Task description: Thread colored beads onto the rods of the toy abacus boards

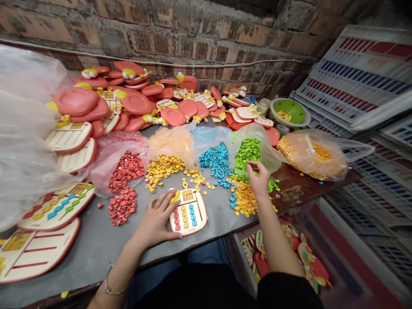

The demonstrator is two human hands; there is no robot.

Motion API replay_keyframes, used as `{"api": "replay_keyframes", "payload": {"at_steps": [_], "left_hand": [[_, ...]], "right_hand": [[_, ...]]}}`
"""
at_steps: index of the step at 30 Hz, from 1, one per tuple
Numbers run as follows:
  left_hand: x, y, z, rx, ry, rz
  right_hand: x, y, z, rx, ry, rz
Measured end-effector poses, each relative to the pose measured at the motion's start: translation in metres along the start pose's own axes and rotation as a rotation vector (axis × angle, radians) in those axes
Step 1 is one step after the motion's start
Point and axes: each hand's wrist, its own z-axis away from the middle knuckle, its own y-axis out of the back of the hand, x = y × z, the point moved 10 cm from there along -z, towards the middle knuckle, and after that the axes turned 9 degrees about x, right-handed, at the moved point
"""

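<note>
A cream toy board (199,223) with a red rim lies on the grey table. It carries columns of red, yellow and blue beads; its rightmost red slot has none. My left hand (157,221) grips the board's left side, fingers over the top corner and thumb along the lower edge. Over the front of the green beads (247,150), my right hand (259,178) is closed in a pinch; whatever is between the fingertips is too small to make out. Orange-yellow beads (244,199) lie below that hand, blue beads (214,159) to its left.
Red beads (127,171) and yellow beads (164,167) spill from bags. Toy boards (135,103) are heaped along the brick wall. At left, a filled board (58,206) overlaps another. Bagged orange pieces (315,154) and a green bowl (289,111) stand right; a crate (325,219) sits below.
</note>
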Motion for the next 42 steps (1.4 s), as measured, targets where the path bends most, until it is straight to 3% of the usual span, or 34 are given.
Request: {"api": "replay_keyframes", "payload": {"at_steps": [5, 8, 12, 17, 21, 24, 28, 33, 37, 42], "left_hand": [[-0.004, 0.001, 0.000, -0.001, 0.032, -0.040], [-0.006, 0.001, 0.000, -0.009, 0.049, -0.040], [-0.006, 0.002, 0.000, -0.024, 0.058, -0.027], [-0.006, 0.001, -0.001, -0.022, 0.062, -0.013], [-0.007, -0.001, 0.000, 0.004, 0.046, 0.005], [-0.007, -0.001, 0.001, 0.031, 0.032, 0.009], [-0.008, -0.002, 0.002, 0.040, 0.022, -0.001], [-0.006, -0.002, 0.002, 0.027, 0.018, -0.018], [-0.006, -0.001, 0.002, 0.015, 0.031, -0.018], [-0.006, -0.001, 0.001, 0.010, 0.041, -0.010]], "right_hand": [[0.055, -0.056, -0.025, -0.281, 0.076, 0.487], [0.063, -0.077, -0.021, -0.308, 0.144, 0.557], [0.067, -0.074, -0.022, -0.248, 0.171, 0.473], [0.069, -0.055, -0.037, -0.180, 0.088, 0.280], [0.052, -0.032, -0.041, -0.037, 0.034, 0.128], [0.024, -0.022, -0.020, -0.017, 0.035, 0.015], [-0.018, -0.029, 0.038, -0.128, 0.044, -0.082], [-0.050, -0.064, 0.099, -0.386, 0.042, -0.154], [-0.054, -0.079, 0.110, -0.546, 0.049, -0.124], [-0.058, -0.074, 0.105, -0.546, 0.112, -0.071]]}}
